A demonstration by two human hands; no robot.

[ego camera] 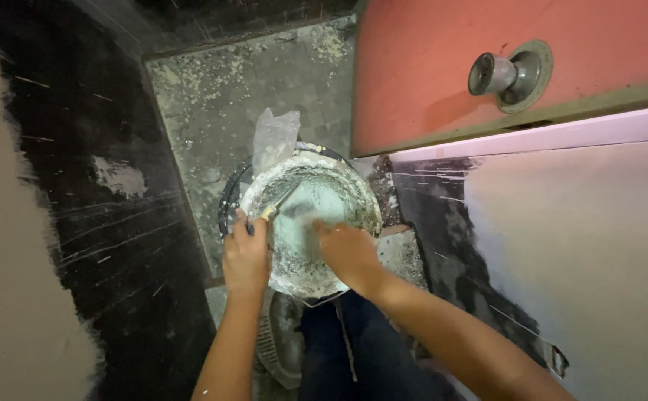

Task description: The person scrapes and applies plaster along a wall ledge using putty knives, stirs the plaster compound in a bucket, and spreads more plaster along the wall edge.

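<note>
A round bucket [361, 194], crusted white on its rim, holds pale wet paste and stands on the floor below me. My left hand [246, 256] grips the bucket's near-left rim and also pins a yellow-handled scraper [278, 203] whose blade slants into the bucket. My right hand [348, 251] reaches inside the bucket with its fingers down on the paste; the fingertips are blurred. A crumpled clear plastic bag [274, 139] sticks up at the bucket's far rim.
A red door [443, 67] with a round metal knob [492, 74] stands at the upper right. Dark walls with pale plaster patches [584, 245] close in on both sides. The speckled floor [220, 104] lies beyond the bucket. My dark trouser leg [354, 349] is beneath.
</note>
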